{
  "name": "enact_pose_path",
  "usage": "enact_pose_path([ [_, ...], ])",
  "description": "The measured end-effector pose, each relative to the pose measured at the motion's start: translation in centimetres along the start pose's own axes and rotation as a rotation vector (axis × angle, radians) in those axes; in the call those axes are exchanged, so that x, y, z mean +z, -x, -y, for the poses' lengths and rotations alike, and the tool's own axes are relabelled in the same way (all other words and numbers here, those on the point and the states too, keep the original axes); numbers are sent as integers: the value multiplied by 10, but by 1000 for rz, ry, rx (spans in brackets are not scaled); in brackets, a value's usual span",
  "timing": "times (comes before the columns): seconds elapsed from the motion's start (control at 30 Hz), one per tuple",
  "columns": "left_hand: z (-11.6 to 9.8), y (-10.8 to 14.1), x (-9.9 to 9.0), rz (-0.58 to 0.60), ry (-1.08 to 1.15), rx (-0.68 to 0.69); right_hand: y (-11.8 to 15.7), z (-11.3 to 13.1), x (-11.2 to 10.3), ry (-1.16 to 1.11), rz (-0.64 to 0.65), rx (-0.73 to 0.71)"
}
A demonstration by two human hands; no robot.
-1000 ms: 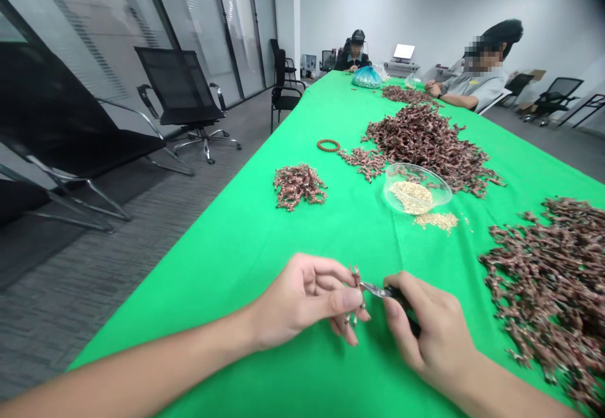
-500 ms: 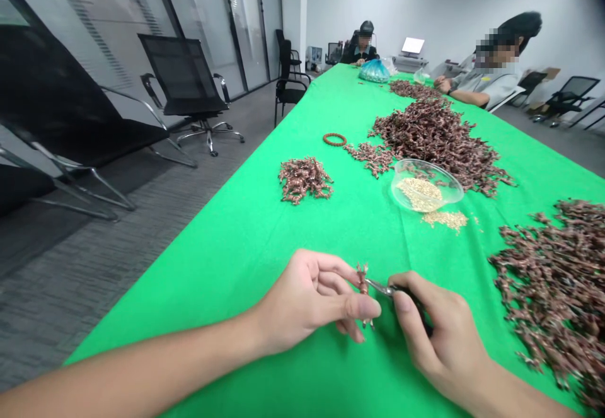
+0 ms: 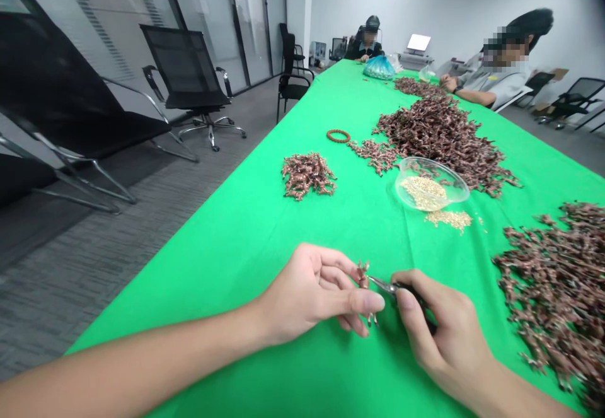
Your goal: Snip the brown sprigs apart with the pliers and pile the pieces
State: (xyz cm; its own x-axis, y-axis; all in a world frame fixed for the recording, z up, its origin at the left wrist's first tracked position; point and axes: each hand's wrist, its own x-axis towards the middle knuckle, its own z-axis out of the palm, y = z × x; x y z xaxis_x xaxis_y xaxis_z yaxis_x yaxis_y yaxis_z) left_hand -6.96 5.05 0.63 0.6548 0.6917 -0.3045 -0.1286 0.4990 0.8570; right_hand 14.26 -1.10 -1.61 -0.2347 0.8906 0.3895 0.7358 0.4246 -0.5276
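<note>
Pinched between the thumb and fingers of my left hand (image 3: 326, 295) is a small brown animal figurine (image 3: 363, 278). It stands roughly upright, its forked top end showing above my fingers and thin legs below my thumb. My right hand (image 3: 442, 323) is closed round a pair of pliers (image 3: 384, 285) with dark handles and a slim metal tip. That tip points left at the upper part of the figurine; whether it touches, I cannot tell. Beyond my left hand lies a small pile of similar brown figurines (image 3: 308, 175).
A clear plastic bowl (image 3: 456, 192) holds pale golden bits, some spilled beside it (image 3: 451, 219). Large figurine heaps lie behind it (image 3: 439, 137) and at right (image 3: 558, 298). A brown beaded ring (image 3: 338, 135) lies on the green cloth (image 3: 227, 267). Two people sit farther along the table.
The view has shifted slightly. Both hands keep nearly the same pose; the pliers' tip stays close to the figurine in my left hand.
</note>
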Motion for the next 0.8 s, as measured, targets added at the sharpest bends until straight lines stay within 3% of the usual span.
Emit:
enact_pose_path([
  [0.8,-2,-1,1,39,20,-20,0,-2,1,54,-45,-52],
])
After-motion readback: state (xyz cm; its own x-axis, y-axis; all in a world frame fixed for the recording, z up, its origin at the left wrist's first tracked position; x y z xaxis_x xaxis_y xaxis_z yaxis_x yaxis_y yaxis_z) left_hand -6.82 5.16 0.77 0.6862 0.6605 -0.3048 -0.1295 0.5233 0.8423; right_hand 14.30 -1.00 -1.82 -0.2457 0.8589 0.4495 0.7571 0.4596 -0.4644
